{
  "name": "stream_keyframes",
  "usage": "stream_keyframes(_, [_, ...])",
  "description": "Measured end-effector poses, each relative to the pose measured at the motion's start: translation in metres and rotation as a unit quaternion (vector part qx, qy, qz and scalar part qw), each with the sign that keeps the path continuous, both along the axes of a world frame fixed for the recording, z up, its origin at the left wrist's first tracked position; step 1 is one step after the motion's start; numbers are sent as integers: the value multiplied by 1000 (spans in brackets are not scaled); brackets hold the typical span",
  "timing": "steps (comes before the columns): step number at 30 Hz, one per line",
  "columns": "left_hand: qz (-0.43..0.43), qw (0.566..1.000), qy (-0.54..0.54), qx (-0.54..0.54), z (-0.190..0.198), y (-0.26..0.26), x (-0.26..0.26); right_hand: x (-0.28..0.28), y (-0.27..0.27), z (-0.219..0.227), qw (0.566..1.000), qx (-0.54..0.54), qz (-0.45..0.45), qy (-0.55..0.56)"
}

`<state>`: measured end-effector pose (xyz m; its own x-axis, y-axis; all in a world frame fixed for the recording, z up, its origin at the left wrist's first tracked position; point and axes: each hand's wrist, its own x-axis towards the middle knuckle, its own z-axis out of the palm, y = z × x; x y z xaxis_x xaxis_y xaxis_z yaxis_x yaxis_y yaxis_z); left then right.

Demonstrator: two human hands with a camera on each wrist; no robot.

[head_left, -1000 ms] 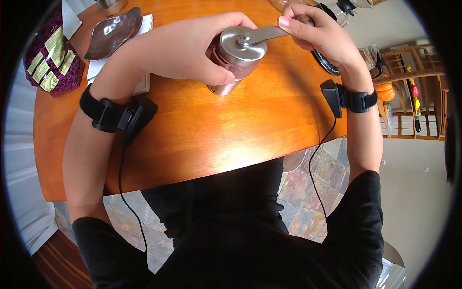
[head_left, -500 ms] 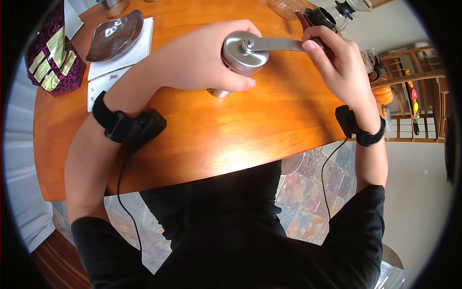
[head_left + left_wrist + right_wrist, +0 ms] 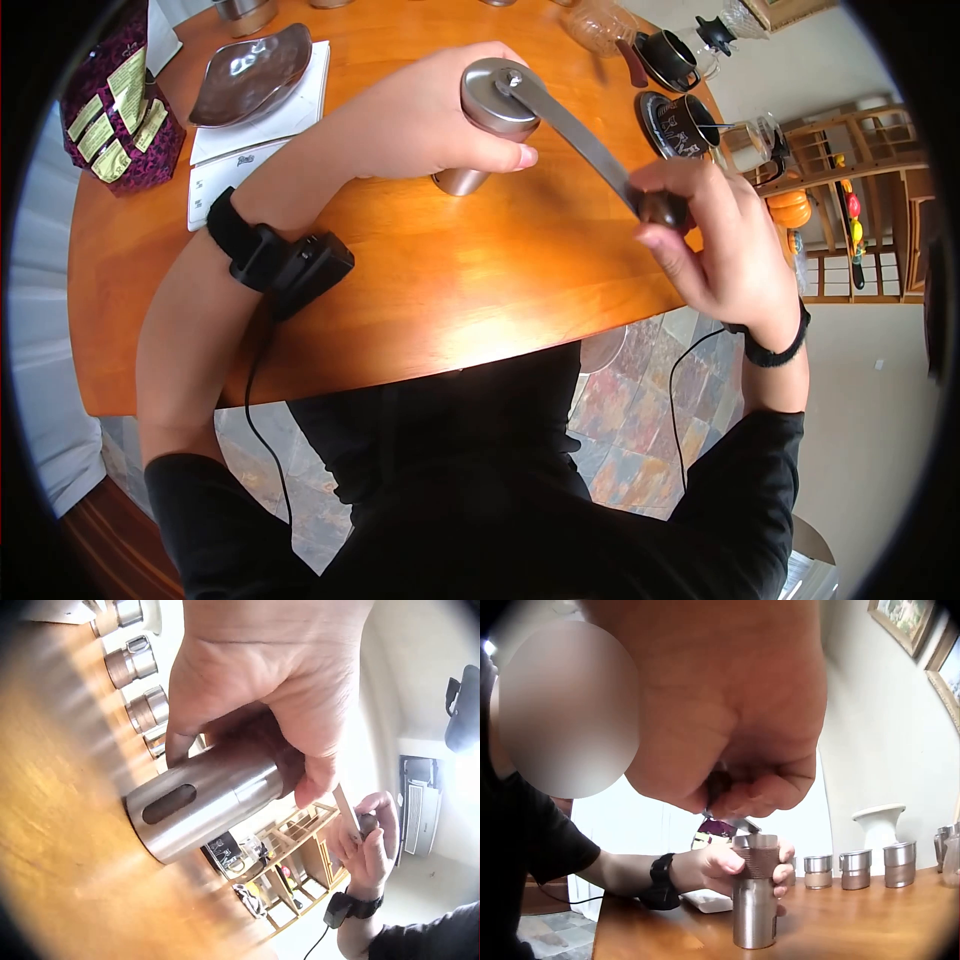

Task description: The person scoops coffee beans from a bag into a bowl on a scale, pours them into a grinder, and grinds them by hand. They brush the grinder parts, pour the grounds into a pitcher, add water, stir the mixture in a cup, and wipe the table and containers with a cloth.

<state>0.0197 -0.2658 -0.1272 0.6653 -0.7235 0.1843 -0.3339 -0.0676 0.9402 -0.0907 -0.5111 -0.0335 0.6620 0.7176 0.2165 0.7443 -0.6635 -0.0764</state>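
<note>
A steel hand grinder (image 3: 497, 100) with a brown grip band stands on the wooden table; its oval window shows on the steel body (image 3: 202, 799) in the left wrist view. The left hand (image 3: 430, 115) wraps round the band, thumb along the near side. From the lid a flat metal crank (image 3: 585, 135) reaches out toward the right and near side. At its end the right hand (image 3: 735, 235) pinches the dark knob (image 3: 662, 208) between thumb and fingers. In the right wrist view the right hand (image 3: 727, 712) covers most of the knob.
Left on the table, a brown curved dish (image 3: 250, 75) lies on a white scale (image 3: 222, 180), beside a purple patterned bag (image 3: 120, 130). At the right are a black mug (image 3: 685, 125) and glassware (image 3: 600, 25). Several steel canisters (image 3: 856, 870) line the far side.
The right hand has swung the crank toward the body, from pointing right and slightly away to pointing right and near. The left hand keeps its hold, with the grinder shifted slightly.
</note>
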Motion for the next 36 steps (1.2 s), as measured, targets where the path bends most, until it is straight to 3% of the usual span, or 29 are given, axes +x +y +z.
stream_keyframes(4, [27, 999, -16, 21, 0, -5, -2, 2, 21, 7, 995, -34, 93, 33])
stream_keyframes(5, [4, 1000, 28, 5, 0, -6, -3, 2, 29, 10, 989, -77, 104, 66])
stream_keyframes(7, [-19, 997, 70, -10, -6, -10, -2, 5, 53, 10, 987, -51, 132, 77])
stream_keyframes(9, [29, 995, -49, -87, -18, -15, 1, 10, 72, 21, 985, -85, 137, 68])
stream_keyframes(11, [26, 996, -41, -80, -6, -12, -7, 21, 87, 17, 981, -116, 143, 57])
stream_keyframes(14, [9, 999, -23, -20, 6, -1, -22, 45, 108, 5, 975, -9, 221, 0])
stream_keyframes(17, [-2, 997, -39, 67, 12, 6, -29, 69, 126, -5, 973, -6, 229, -3])
stream_keyframes(18, [-2, 994, -50, 99, 13, 7, -29, 74, 132, -2, 970, -28, 230, -69])
stream_keyframes(21, [-8, 982, -88, 167, 12, 1, -19, 89, 133, 40, 963, -72, 259, 36])
stream_keyframes(24, [-41, 988, -54, 137, 4, -9, -7, 102, 138, 39, 978, -89, 186, 7])
stream_keyframes(27, [-51, 997, 51, 42, 4, -10, -7, 124, 137, 37, 989, -102, 102, 25])
stream_keyframes(28, [-59, 996, 72, 11, 3, -10, -8, 125, 135, 41, 990, -82, 91, 76])
stream_keyframes(34, [-81, 988, 127, -16, 3, -8, -8, 168, 81, 17, 996, -6, 79, 51])
stream_keyframes(35, [-81, 989, 126, -16, 3, -6, -9, 148, 91, 29, 996, -6, 79, 51])
stream_keyframes(36, [-62, 990, 128, -21, 3, -5, -10, 124, 98, 46, 985, -15, -119, 128])
